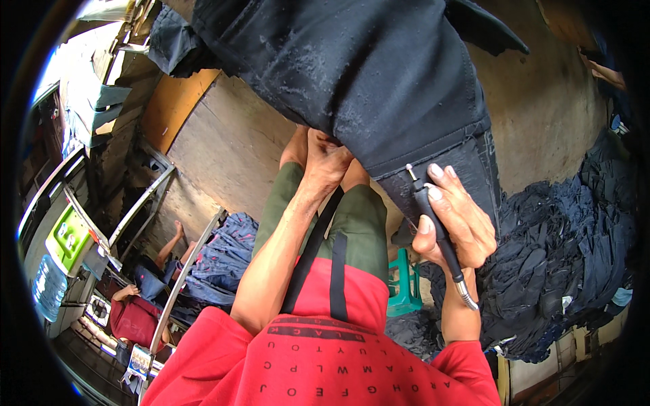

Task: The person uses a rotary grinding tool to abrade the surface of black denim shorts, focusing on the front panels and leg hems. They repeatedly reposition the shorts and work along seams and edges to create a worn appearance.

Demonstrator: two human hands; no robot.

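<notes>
A black garment (399, 81), likely trousers, stretches across the upper middle, with stitched seams and pale scuffed patches. At its lower left edge my left hand (325, 162) is closed, its fingers curled on the cloth and partly hidden. My right hand (467, 227) grips a pen-shaped rotary tool (422, 199) between thumb and fingers. This tool has a black body, a small pinkish tip and a metal flexible sleeve at its rear. Its tip lies over the garment beside a stitched seam; whether it touches the cloth I cannot tell.
A large heap of dark cloth (542, 264) lies at the right. Below the garment stands a green plastic stool (403, 287). Blue cloth (223, 260) is piled at the left by a metal frame (186, 277). A person in dark red (135, 321) is at the lower left.
</notes>
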